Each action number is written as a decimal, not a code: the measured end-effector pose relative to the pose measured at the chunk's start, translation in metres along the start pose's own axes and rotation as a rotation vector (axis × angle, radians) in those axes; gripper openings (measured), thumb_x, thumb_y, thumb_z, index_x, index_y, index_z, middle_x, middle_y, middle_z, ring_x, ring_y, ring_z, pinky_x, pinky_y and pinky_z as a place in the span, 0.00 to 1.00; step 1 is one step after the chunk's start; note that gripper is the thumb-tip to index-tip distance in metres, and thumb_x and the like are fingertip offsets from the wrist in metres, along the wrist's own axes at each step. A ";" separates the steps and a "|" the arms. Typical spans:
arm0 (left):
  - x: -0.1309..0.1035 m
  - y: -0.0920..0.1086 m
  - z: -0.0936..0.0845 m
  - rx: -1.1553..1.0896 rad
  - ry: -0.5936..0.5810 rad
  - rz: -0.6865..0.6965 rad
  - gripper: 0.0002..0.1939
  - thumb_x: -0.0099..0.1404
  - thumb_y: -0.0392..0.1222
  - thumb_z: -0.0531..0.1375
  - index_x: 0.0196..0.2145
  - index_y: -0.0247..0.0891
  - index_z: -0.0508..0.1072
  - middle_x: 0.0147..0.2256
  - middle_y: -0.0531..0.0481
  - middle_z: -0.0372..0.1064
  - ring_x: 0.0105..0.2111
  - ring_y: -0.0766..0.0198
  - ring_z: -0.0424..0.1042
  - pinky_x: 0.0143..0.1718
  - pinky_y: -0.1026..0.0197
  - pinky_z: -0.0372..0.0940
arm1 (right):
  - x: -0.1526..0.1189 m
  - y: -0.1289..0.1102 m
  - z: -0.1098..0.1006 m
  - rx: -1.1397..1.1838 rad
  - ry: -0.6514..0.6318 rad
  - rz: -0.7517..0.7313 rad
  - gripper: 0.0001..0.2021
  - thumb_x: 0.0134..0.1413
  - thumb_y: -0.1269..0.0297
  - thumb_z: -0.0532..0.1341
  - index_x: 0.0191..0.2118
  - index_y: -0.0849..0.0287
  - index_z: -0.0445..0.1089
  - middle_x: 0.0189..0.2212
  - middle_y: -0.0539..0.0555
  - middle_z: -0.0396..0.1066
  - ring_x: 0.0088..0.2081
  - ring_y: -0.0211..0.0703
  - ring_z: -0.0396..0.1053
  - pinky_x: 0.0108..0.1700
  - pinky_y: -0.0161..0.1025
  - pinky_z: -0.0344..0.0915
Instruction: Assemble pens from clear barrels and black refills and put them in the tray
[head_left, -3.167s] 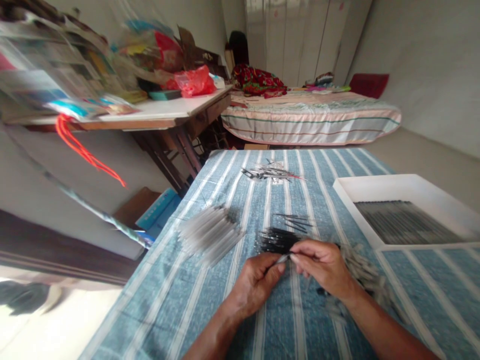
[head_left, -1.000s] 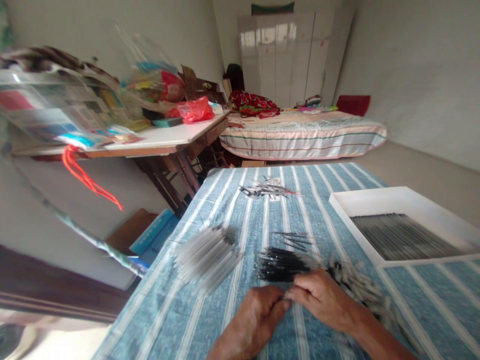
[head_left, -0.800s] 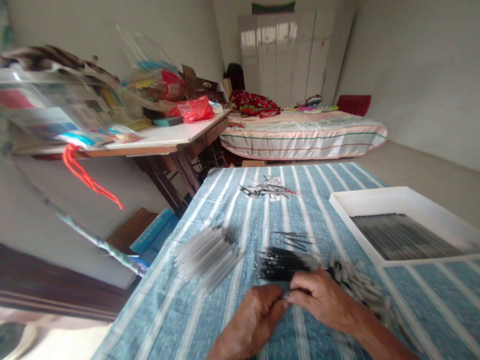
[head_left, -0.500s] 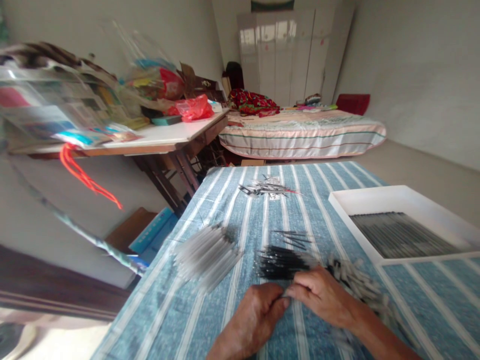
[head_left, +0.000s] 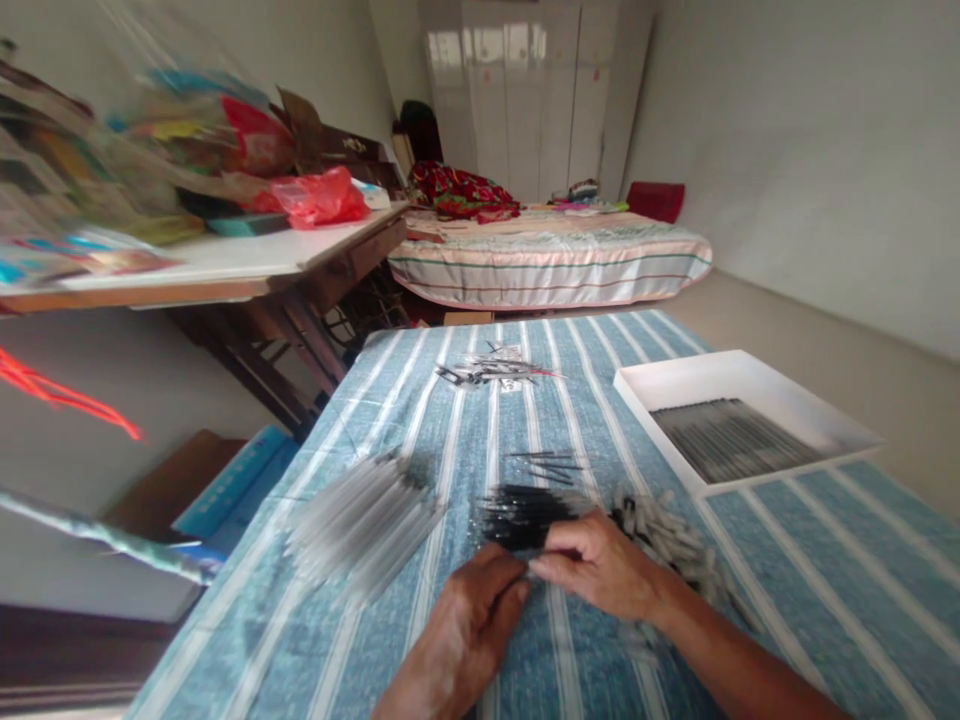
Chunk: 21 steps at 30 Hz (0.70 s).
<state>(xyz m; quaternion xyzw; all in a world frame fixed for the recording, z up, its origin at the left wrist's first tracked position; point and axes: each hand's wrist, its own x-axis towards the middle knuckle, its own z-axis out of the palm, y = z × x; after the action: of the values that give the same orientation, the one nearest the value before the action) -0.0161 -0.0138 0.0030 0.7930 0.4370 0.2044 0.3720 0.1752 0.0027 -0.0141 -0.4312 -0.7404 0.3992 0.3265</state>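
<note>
Head view: you're swinging your gaze right, so the white tray [head_left: 697, 382] near the table's [head_left: 300, 640] right edge is now showing whole. Left hand [head_left: 465, 610] and right hand [head_left: 607, 570] are curling in narrow, fingertips nearly meeting just nearside of the black rods [head_left: 517, 510], mid-table. Pale short pieces [head_left: 664, 535] are lying right of them. The pale piece showing earlier is hiding now; can't tell if you're gripping it. Fingertip work's apparently continuing.
</note>
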 end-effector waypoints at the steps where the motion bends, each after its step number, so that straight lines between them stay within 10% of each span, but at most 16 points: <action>1: 0.000 -0.001 0.000 -0.001 -0.004 0.011 0.13 0.68 0.40 0.50 0.28 0.36 0.68 0.30 0.49 0.66 0.32 0.64 0.68 0.34 0.65 0.59 | 0.000 0.001 0.000 -0.001 -0.003 0.004 0.15 0.52 0.67 0.58 0.17 0.60 0.57 0.17 0.44 0.48 0.22 0.31 0.50 0.23 0.31 0.45; 16: 0.004 -0.015 -0.003 -0.004 0.293 -0.115 0.12 0.60 0.48 0.59 0.25 0.38 0.72 0.20 0.55 0.62 0.21 0.67 0.61 0.24 0.65 0.55 | -0.006 0.032 -0.061 -0.176 0.199 0.137 0.11 0.53 0.60 0.58 0.25 0.61 0.68 0.18 0.46 0.63 0.22 0.34 0.61 0.26 0.30 0.55; 21: 0.006 -0.014 -0.003 -0.125 0.367 -0.239 0.13 0.57 0.50 0.60 0.25 0.37 0.73 0.18 0.55 0.61 0.20 0.67 0.59 0.22 0.66 0.53 | -0.008 0.039 -0.066 -0.286 0.093 0.176 0.09 0.51 0.63 0.57 0.26 0.61 0.71 0.18 0.46 0.63 0.22 0.34 0.60 0.26 0.31 0.53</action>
<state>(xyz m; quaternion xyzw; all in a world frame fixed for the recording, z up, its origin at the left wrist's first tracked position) -0.0227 -0.0026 -0.0054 0.6604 0.5746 0.3264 0.3565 0.2475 0.0281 -0.0184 -0.5543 -0.7331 0.2966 0.2594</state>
